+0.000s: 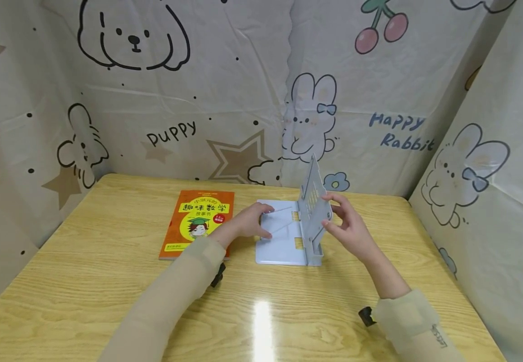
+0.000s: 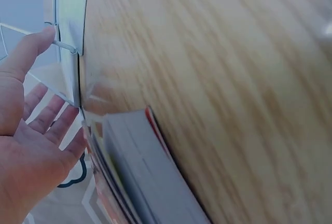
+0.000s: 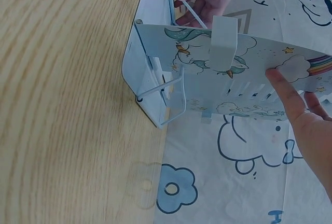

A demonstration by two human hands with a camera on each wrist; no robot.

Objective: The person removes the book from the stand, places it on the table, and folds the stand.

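A light metal book stand (image 1: 281, 246) with a flat base and an upright panel (image 3: 259, 73) stands on the table; unicorns and a rainbow decorate the panel. My left hand (image 1: 246, 221) is at the base's left side, thumb and fingers gripping the thin wire prop (image 2: 65, 46) from its two sides. On the right, my right hand (image 1: 349, 229) holds the upright panel near its edge, one digit pressed on the printed face. A white block-shaped clip (image 3: 224, 42) and a wire page holder (image 3: 181, 92) are on the panel's lower part.
An orange and yellow children's book (image 1: 175, 226) lies left of the stand, partly behind the left forearm. The wooden table (image 1: 325, 311) ends at a printed curtain (image 1: 243, 100) at the back and sides.
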